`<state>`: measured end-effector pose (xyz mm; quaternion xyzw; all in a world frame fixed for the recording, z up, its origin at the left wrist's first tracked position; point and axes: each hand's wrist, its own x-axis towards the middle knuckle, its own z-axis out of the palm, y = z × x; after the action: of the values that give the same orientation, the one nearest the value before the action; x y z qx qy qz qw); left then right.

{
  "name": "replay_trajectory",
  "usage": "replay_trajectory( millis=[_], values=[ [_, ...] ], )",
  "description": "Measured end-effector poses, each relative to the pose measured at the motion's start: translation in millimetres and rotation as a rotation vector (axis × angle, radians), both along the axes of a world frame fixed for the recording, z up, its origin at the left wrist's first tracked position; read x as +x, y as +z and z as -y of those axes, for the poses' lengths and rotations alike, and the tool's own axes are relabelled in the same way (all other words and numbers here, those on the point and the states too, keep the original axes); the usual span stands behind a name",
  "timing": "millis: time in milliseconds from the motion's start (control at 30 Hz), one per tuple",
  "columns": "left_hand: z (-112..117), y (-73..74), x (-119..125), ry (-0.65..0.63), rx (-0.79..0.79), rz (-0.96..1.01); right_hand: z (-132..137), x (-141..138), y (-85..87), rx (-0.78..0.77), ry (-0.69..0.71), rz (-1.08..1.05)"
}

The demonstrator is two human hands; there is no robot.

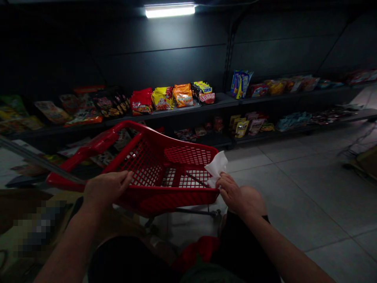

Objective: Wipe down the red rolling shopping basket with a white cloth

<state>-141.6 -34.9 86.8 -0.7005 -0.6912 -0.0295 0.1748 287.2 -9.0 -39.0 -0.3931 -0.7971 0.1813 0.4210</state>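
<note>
A red plastic shopping basket [165,157] tilts in front of me, its mesh bottom showing and nothing inside it. My left hand [107,186] grips the near rim of the basket on its left side, fingers curled over the edge. My right hand [235,192] rests at the basket's right corner and pinches a white cloth or tissue [216,167], which touches the rim there. The basket's red handle [88,149] lies folded toward the left.
Dark shop shelves [224,103] run along the back wall, stocked with snack and noodle packets [163,98]. Lower shelves hold more packets [244,125]. Grey tiled floor [294,184] stretches to the right. A strip light [170,10] glows overhead. Boxes sit at my left.
</note>
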Motion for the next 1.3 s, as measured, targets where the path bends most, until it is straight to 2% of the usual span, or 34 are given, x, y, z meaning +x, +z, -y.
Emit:
replay_trajectory(
  millis=[67, 100, 167, 267, 333, 400, 467, 567, 667, 767, 833, 867, 933, 1033, 1100, 1167, 1233, 1300],
  values=[
    [-4, -3.0, 1, 0.075, 0.066, -0.087, 21, -10, 11.7, 0.040, 0.093, 0.110],
    [-4, -6.0, 6, 0.069, 0.100, -0.094, 29, -14, 17.0, 0.063, 0.152, 0.166],
    [-1, -15.4, 19, -0.036, 0.139, -0.019, 35, -19, 25.5, 0.119, 0.323, 0.274],
    [12, -33.5, 41, -0.178, 0.102, 0.120, 13, -12, 30.2, 0.210, 0.519, 0.361],
    [19, -42.5, 50, -0.188, 0.136, 0.196, -14, -3, 27.9, 0.258, 0.511, 0.385],
    [22, -45.7, 53, -0.194, 0.143, 0.246, -37, 2, 22.5, 0.289, 0.419, 0.401],
    [21, -44.0, 52, -0.197, 0.134, 0.277, -43, -3, 16.3, 0.291, 0.291, 0.396],
    [15, -38.9, 47, -0.167, 0.150, 0.321, -18, -23, 10.7, 0.242, 0.122, 0.373],
    [6, -41.4, 37, -0.148, 0.177, 0.357, 25, -45, 14.2, 0.207, 0.099, 0.418],
    [-8, -56.5, 24, -0.046, 0.276, 0.461, 62, -61, 26.6, 0.169, 0.126, 0.508],
    [-20, -70.4, 16, 0.060, 0.369, 0.630, 79, -71, 36.9, 0.096, 0.168, 0.588],
    [-27, -77.0, 13, 0.079, 0.392, 0.724, 84, -77, 41.6, 0.046, 0.210, 0.625],
    [-38, -87.8, 10, 0.041, 0.403, 0.904, 88, -90, 48.2, -0.074, 0.358, 0.657],
    [-51, -96.3, 12, -0.019, 0.376, 1.133, 73, -116, 49.7, -0.342, 0.710, 0.595],
    [-56, -98.2, 17, -0.011, 0.341, 1.212, 49, -141, 49.3, -0.524, 0.830, 0.482],
    [-59, -98.6, 23, -0.004, 0.305, 1.234, 15, -172, 53.7, -0.612, 0.749, 0.238],
    [-60, -98.1, 30, -0.004, 0.261, 1.262, -26, -206, 64.5, -0.599, 0.530, -0.132],
    [-62, -96.9, 40, -0.005, 0.211, 1.305, -65, -240, 76.9, -0.572, 0.354, -0.315]
  ],
)
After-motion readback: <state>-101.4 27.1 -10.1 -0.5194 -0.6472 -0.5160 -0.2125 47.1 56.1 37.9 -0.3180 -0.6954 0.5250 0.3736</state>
